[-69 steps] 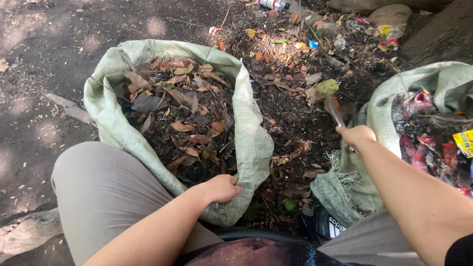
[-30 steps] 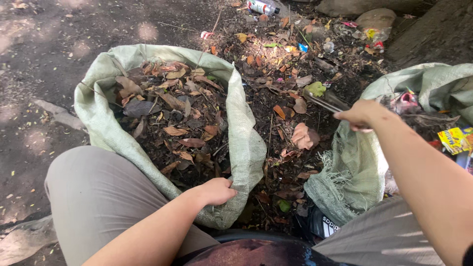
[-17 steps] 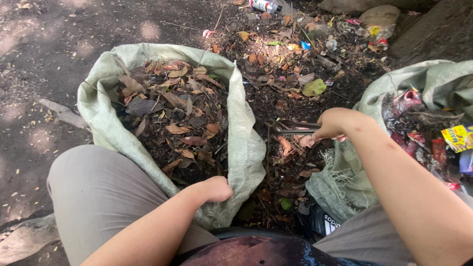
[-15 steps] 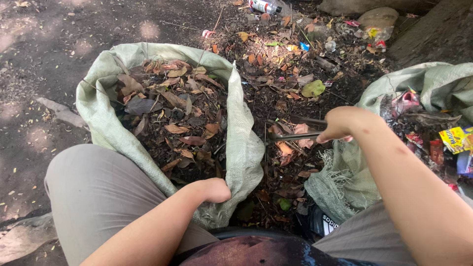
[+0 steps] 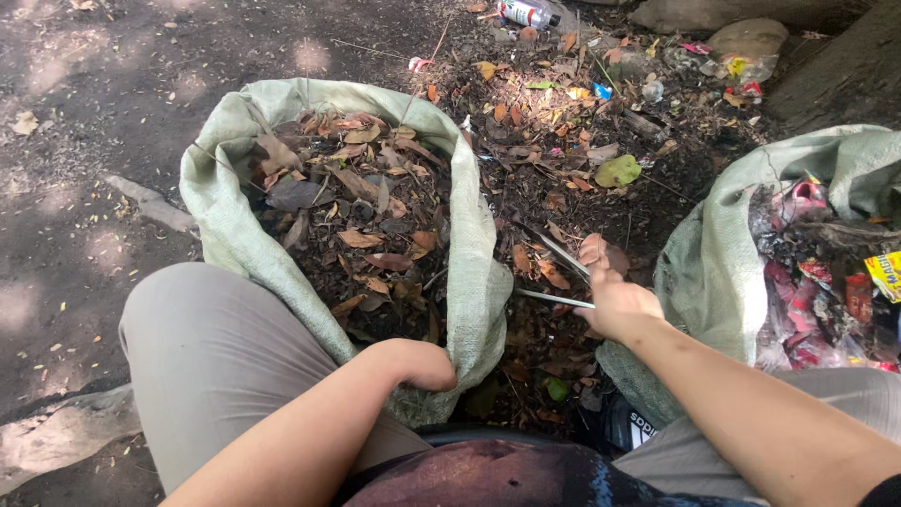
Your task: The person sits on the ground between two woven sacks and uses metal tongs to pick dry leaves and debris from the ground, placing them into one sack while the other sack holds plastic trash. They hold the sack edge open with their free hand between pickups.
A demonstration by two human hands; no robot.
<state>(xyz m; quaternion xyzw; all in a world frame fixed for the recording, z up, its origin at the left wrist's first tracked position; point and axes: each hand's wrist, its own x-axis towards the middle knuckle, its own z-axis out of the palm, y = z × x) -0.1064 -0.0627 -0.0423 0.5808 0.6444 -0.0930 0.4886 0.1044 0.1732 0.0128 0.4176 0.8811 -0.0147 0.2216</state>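
Bare soil (image 5: 84, 188), leaf litter (image 5: 563, 188) between two sacks. We note left hand (image 5: 418, 364) clamped on rim of leaf sack (image 5: 469, 272). Right hand (image 5: 615, 300), fingers closed on metal tongs (image 5: 558, 277), tips apart, low over litter. We judge picking step; next calls for closing tips on one piece.

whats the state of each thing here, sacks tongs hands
left sack: open, full of dry leaves
right sack: open, holding plastic wrappers
tongs: open, tips over the litter
left hand: gripping the left sack's rim
right hand: holding the tongs
bottle: lying on the ground
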